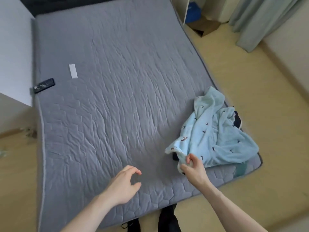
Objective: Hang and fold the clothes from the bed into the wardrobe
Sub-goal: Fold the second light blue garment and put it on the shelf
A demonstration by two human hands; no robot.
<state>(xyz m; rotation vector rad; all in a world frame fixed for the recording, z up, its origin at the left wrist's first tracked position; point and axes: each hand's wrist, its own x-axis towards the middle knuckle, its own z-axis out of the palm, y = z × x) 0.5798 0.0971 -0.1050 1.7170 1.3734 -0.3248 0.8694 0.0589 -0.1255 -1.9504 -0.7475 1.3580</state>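
Note:
A light blue fleece garment (212,133) with small dark prints lies crumpled at the near right corner of the grey quilted mattress (108,97). A dark piece of clothing (237,120) peeks out from under its far side. My right hand (194,169) grips the garment's near white-trimmed edge. My left hand (124,183) hovers over bare mattress to the left, fingers curled and apart, holding nothing. The wardrobe is not in view.
A black remote (44,85) lies at the mattress's left edge, with a white label (73,71) beside it. Pale green curtains (260,19) hang at the back right. A cardboard box (205,27) stands on the beige floor near them. My feet (167,220) stand at the bed's foot.

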